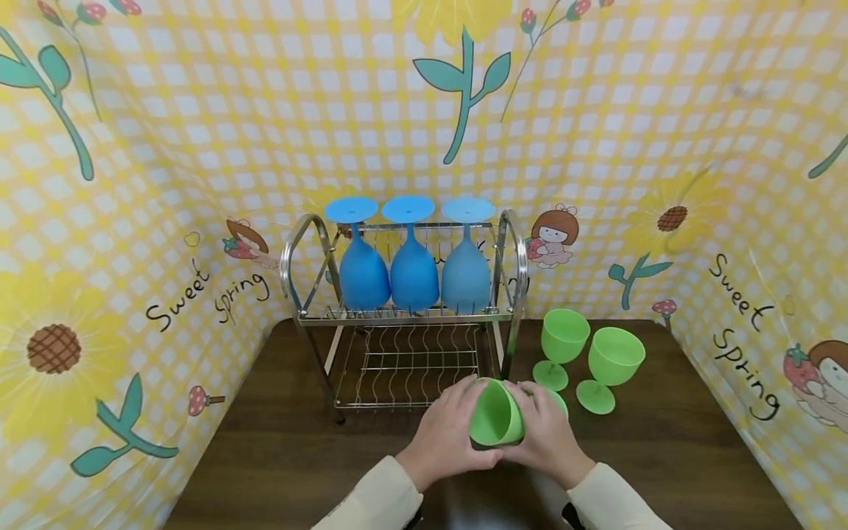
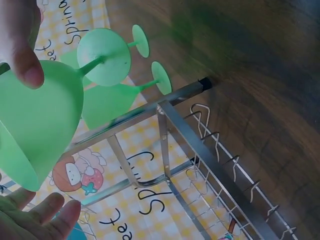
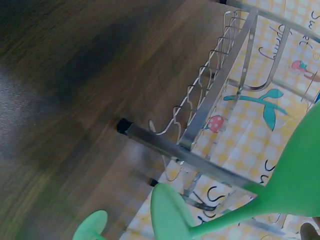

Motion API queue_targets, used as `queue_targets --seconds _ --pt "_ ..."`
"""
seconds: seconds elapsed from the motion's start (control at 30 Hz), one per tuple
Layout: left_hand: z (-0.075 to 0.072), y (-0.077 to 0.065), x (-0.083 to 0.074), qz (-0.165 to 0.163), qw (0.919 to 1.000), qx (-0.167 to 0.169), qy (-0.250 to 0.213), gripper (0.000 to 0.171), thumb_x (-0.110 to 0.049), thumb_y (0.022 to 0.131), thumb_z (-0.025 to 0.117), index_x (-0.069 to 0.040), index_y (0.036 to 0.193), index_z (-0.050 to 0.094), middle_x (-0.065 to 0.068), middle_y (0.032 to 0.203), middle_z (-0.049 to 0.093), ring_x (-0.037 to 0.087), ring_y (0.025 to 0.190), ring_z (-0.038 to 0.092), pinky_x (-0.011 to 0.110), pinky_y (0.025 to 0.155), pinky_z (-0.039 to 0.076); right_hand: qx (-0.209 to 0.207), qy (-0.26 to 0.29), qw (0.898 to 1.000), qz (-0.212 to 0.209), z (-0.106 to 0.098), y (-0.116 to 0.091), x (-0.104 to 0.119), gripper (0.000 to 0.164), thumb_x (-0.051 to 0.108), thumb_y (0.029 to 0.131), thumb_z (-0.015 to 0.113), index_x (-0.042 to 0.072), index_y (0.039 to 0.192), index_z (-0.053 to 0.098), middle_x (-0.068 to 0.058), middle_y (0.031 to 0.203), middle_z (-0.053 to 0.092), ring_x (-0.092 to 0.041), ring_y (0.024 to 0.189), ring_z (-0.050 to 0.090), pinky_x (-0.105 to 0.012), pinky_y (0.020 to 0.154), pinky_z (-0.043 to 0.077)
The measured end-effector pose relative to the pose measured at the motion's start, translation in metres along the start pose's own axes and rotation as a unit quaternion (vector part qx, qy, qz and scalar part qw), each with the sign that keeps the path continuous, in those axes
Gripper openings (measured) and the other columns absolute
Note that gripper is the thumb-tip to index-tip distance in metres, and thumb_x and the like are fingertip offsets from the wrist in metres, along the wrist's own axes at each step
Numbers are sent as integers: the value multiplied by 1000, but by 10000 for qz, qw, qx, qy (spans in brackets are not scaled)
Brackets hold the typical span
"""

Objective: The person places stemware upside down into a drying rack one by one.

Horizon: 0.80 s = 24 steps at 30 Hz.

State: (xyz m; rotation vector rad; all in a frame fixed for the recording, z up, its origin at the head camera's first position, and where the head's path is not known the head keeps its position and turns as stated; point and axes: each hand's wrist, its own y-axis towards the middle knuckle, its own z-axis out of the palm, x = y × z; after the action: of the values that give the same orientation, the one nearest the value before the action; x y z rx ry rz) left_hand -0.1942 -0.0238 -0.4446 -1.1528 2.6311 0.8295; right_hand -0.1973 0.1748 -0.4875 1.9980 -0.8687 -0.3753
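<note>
Along the upper tier of the wire rack, three blue goblets stand upside down in a row: a left one, a middle one and a paler right one, their stems upright and their feet on top. Before the rack's right front corner comes the left hand, cupped round the rim side of the held green goblet, fingers over the far edge, thumb on the near one. This goblet is off the table, in front of the rack's right end, its long axis slanting across the rack's front: mouth up and to the left, foot lower and to the right, beyond the rack's right leg. That slant looks like the key relation, since the blue goblets on the rack keep a vertical axis with mouths down. The right hand grips the bowl from the stem side, so both hands hold the one goblet, the left nearer the middle of the rack and the right nearer the foot. Right of the rack, two more green goblets stand upright on the table, a nearer-left one and a farther-right one, untouched.
</note>
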Motion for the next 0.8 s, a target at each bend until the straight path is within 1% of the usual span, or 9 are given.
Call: queue_targets --seconds 0.1,0.17,0.23,0.33,0.43,0.5,0.6,0.7,0.8 --pt "-1 2 -1 -89 9995 18 -303 86 -43 68 77 -7 139 44 15 138 46 28 117 51 43 86 50 14 38 10000 -27 0 3 2 86 61 70 72 -3 124 54 -21 103 52 -30 79 58 -45 63 51" --pt "-2 5 -2 -250 9969 80 -741 86 -39 69 77 -5 140 43 16 138 45 27 115 51 41 86 50 54 64 10000 -46 0 5 3 87 50 61 80 -4 125 53 -20 102 51 -28 78 57 -43 63 51" --pt "-3 7 -3 -426 9921 155 -1167 86 -35 70 78 -3 140 42 15 139 44 26 114 51 39 86 49 124 70 9999 -22 0 7 5 90 40 52 84 -4 125 53 -19 102 50 -26 76 56 -41 62 51" --pt "-7 10 -3 -669 9823 262 -1728 85 -30 70 79 -2 140 42 13 137 45 24 108 52 36 85 49 258 -1 9996 93 -1 9 8 94 30 44 86 -2 125 53 -18 102 50 -24 75 55 -38 62 50" --pt "-11 11 -2 -811 9753 309 -2031 83 -27 68 82 -2 138 44 13 129 48 22 99 53 32 78 49 320 -127 9992 225 -1 10 12 96 27 39 85 -1 125 54 -17 103 51 -23 74 55 -37 61 50" --pt "-12 11 0 -882 9731 267 -2114 83 -25 66 83 -2 136 45 12 122 49 22 93 53 30 74 49 259 -218 9992 227 -1 11 15 93 26 39 85 -1 123 55 -18 104 53 -25 76 56 -38 61 50" --pt "-13 11 3 -999 9717 121 -2135 83 -24 65 84 -3 135 46 11 115 50 22 90 53 29 70 48 41 -263 9995 155 0 11 18 85 26 44 83 -1 120 57 -22 108 54 -30 82 59 -43 64 52" --pt "-13 10 6 -1142 9679 -56 -2237 82 -24 64 84 -4 134 47 10 114 51 21 91 52 30 70 49 -191 -153 9995 180 -1 11 22 65 34 68 75 -4 118 57 -25 111 54 -36 88 59 -48 66 51" --pt "-12 8 10 -1274 9590 -256 -2519 80 -25 66 84 -3 133 47 11 117 51 23 96 51 36 74 50 -442 16 9983 380 -2 10 25 63 48 86 55 -6 117 56 -25 111 53 -37 90 57 -47 68 50"
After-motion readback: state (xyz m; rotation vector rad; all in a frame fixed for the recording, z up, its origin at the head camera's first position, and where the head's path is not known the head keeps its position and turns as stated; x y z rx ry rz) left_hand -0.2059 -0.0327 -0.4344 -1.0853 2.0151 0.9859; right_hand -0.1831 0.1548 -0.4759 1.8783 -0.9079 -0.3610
